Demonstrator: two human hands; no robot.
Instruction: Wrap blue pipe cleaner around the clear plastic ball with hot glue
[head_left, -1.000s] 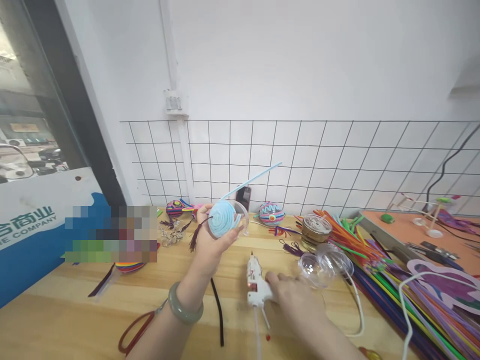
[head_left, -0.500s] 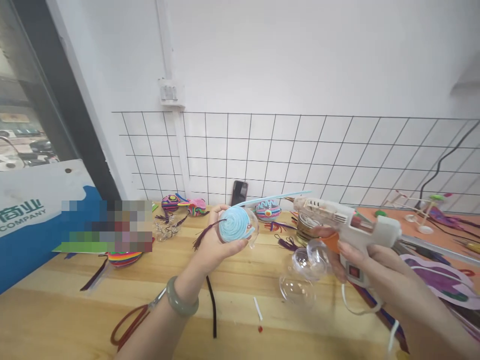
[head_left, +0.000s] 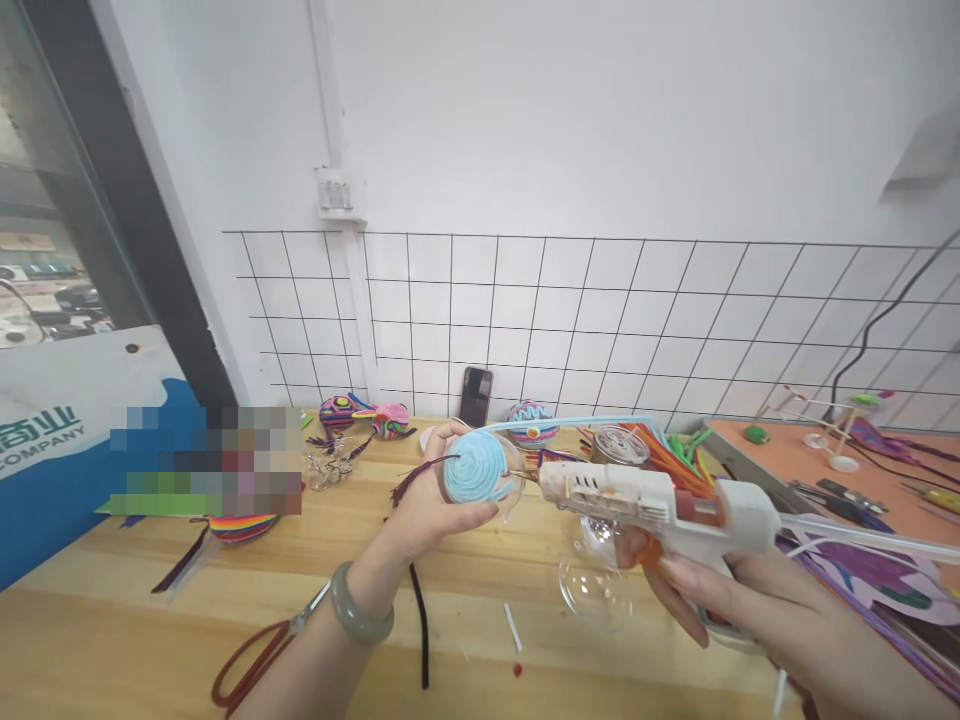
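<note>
My left hand (head_left: pixel 427 515) is closed around a clear plastic ball (head_left: pixel 514 492) partly covered by a light blue pipe cleaner coil (head_left: pixel 476 467). A dark tassel (head_left: pixel 411 480) hangs at the ball's left side. The loose blue pipe cleaner end (head_left: pixel 577 421) stretches right from the top, above the glue gun (head_left: pixel 615 492). My right hand (head_left: pixel 712 595) grips that white gun by its handle, fingers at the orange trigger (head_left: pixel 646 552). Its nozzle (head_left: pixel 529 476) points left at the ball's right edge; whether it touches, I cannot tell.
Clear plastic half-shells (head_left: pixel 592 585) lie under the gun. Red-handled scissors (head_left: pixel 255 655) rest beside my left forearm. Behind are a phone (head_left: pixel 475 396), finished striped balls (head_left: pixel 532 424), a round tin (head_left: pixel 620 445) and orange pipe cleaners (head_left: pixel 671 462). A wire grid (head_left: pixel 525 300) lines the wall.
The glue gun has moved left and down, bringing its nozzle to the ball. The loose pipe cleaner end now lies above the gun. The ball has shifted slightly right and down.
</note>
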